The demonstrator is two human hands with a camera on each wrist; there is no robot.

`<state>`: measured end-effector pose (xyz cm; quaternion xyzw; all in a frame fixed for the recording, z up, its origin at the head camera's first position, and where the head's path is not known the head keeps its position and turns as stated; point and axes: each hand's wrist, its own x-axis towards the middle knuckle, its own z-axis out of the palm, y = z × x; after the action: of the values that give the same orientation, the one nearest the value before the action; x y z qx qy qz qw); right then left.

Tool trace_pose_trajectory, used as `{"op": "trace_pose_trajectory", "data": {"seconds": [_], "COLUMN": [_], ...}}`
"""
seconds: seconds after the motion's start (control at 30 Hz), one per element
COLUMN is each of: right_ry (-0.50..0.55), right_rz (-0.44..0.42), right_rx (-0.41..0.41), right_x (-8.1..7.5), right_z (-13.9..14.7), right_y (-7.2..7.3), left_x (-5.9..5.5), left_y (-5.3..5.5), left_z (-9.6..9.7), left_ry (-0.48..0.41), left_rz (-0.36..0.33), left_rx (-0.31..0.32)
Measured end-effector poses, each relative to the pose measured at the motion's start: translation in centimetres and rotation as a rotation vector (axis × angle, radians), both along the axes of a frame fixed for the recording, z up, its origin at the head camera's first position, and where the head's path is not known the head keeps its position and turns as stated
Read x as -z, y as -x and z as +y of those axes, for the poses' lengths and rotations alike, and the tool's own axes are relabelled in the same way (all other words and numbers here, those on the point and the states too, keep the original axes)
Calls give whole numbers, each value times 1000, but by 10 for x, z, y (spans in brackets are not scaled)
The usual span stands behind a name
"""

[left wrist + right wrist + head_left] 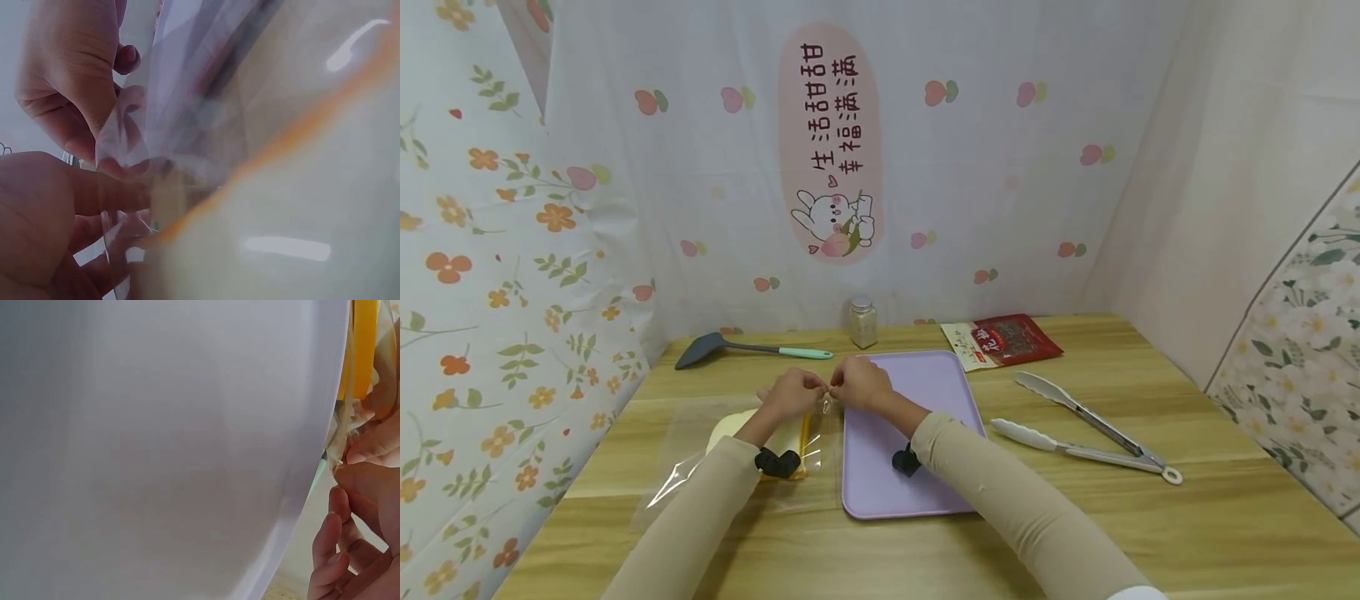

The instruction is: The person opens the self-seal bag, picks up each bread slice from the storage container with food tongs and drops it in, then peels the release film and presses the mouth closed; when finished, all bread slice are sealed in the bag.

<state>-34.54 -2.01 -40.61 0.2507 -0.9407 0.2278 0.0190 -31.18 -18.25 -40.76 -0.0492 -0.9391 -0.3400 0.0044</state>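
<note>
A clear plastic bag (664, 454) lies flat on the left half of the table. Inside it is a pale, rounded thing (727, 427) beside a straight orange-yellow edge (806, 432); its kind cannot be told. My left hand (792, 393) pinches the bag's right-hand edge between thumb and fingers. Close beside it, the thumb and forefinger of my right hand (862, 383) pinch the same edge, the fingertips of both hands almost touching. In the left wrist view the film bunches up between the two hands. A lilac tray (917, 492) lies under my right forearm.
Behind the bag lies a spatula (805, 352) with a mint handle. A small glass jar (862, 323) stands at the back, near a red and cream spice packet (1003, 342). Spread metal tongs (1101, 454) with white tips lie right of the tray. Patterned curtains (722, 167) enclose the table.
</note>
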Motion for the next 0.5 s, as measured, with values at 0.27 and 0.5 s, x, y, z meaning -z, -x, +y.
{"op": "trace_pose_trajectory", "data": {"seconds": [0.27, 0.5], "right_ry": [-17, 34], "right_rz": [19, -26], "right_rx": [-22, -50], "right_x": [-3, -1], "right_z": [2, 2], "right_y": [-3, -5], "left_x": [1, 2], "left_y": [-1, -3], "left_z": [2, 2], "left_ry": [-20, -52], "left_rz": [15, 24], "left_rx": [1, 6]}}
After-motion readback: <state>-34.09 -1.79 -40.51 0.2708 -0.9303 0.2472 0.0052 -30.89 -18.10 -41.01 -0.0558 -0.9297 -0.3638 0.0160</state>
